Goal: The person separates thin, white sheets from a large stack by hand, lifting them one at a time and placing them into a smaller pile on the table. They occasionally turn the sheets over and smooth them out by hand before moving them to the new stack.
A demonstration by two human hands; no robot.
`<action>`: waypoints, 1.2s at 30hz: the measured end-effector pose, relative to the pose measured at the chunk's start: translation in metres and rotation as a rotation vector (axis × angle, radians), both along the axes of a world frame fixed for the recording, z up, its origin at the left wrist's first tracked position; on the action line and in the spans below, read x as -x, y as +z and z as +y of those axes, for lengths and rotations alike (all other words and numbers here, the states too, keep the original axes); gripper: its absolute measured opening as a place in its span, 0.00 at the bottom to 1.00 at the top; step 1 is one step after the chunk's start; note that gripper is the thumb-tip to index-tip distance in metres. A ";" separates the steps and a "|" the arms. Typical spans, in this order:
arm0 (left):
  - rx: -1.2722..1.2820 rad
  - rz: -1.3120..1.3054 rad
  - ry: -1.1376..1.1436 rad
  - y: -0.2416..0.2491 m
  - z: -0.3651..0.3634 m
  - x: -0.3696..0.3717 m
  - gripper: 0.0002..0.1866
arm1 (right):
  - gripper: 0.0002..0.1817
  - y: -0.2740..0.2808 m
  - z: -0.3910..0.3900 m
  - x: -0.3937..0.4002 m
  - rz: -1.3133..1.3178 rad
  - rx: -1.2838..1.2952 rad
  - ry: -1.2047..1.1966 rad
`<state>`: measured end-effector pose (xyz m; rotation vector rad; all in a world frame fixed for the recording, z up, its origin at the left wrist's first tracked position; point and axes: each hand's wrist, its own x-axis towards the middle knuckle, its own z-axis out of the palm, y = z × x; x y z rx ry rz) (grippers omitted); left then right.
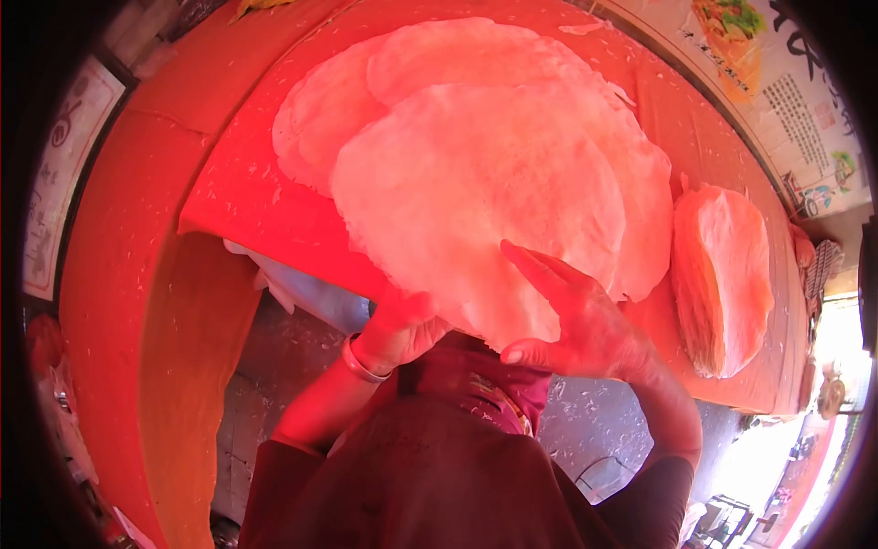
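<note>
Large, thin, round flatbreads lie overlapping on a red-covered table in front of me. The top flatbread (485,192) reaches over the near table edge toward my body. My left hand (398,331) is at its near left edge, thumb up by the rim and the other fingers curled, partly hidden at the edge. My right hand (585,325) lies over the near right part of the same sheet, fingers stretched out and thumb apart. A bracelet (363,363) circles my left wrist.
A folded stack of flatbreads (722,279) stands at the table's right end. The red table cover (265,201) has pale crumbs on it. An orange-red covered surface (119,302) runs down the left. Printed posters (796,101) hang behind, and crumbs dot the grey floor (594,421).
</note>
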<state>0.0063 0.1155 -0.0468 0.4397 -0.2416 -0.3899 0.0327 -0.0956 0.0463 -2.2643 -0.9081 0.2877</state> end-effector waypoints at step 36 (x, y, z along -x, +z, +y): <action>-0.171 0.224 0.184 -0.003 -0.001 0.004 0.28 | 0.09 0.222 -0.046 -0.133 -0.382 -0.103 -0.466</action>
